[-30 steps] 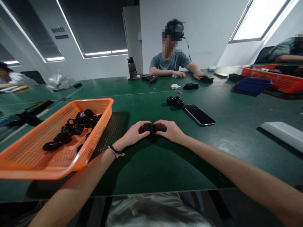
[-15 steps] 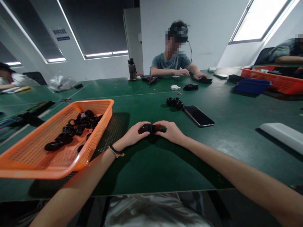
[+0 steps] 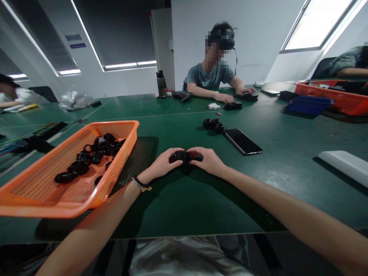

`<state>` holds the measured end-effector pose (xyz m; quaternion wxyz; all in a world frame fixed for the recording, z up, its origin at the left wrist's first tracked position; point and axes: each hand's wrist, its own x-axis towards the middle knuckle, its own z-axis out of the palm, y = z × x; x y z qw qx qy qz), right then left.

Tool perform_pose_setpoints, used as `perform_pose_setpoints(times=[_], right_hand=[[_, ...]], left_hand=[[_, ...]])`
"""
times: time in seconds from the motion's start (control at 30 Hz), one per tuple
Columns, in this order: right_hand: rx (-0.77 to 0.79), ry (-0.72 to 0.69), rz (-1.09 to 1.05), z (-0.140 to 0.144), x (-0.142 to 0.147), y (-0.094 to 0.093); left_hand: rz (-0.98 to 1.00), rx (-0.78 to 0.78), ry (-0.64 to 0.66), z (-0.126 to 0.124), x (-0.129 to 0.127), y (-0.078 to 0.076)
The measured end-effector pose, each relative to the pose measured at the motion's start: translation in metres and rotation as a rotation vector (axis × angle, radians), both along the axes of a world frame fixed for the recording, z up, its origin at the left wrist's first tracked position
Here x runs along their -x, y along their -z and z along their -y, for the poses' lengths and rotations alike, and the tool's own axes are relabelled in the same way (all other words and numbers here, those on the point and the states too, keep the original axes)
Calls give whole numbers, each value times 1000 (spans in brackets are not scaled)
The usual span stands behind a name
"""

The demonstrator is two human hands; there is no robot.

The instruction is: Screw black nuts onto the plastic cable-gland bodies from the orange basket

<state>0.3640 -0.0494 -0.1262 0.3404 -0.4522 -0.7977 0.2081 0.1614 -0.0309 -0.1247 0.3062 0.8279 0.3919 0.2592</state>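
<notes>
Black plastic, small and rounded, the fitting (image 3: 182, 156) sits between both hands just above the green table (image 3: 201, 207). The left hand (image 3: 162, 164) pinches its left end with curled fingers; the right hand (image 3: 208, 161) closes over its right end, fingertips meeting the left hand's across the piece. It looks stiff and light, likely a smooth moulding that could slip, so a hold around each end, as here, seems soundest. Its finer shape is hidden by the fingers.

Just left of the left hand lies a dark perforated mat (image 3: 138, 157) under an orange mesh basket (image 3: 37, 191) holding more black ring-like parts (image 3: 86, 157). Beyond the right hand rest three similar black pieces (image 3: 213, 125) beside a phone (image 3: 242, 140). Farther right lies a white bar (image 3: 343, 164). Across the table, well apart, another person (image 3: 211, 76) works with their own hands.
</notes>
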Motion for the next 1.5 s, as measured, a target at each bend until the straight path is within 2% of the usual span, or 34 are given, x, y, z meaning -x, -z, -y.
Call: perform_pose_setpoints(times=[0.23, 0.93, 1.2, 1.5], right_hand=[[-2, -1, -8, -2, -1, 5], [-39, -5, 43, 1, -1, -4], [-9, 7, -34, 0, 0, 1], [-6, -2, -24, 1, -1, -2]], left_hand=[[-1, 1, -11, 0, 0, 1], [14, -1, 0, -1, 0, 2], [16, -13, -8, 0, 0, 1], [9, -5, -4, 1, -1, -1]])
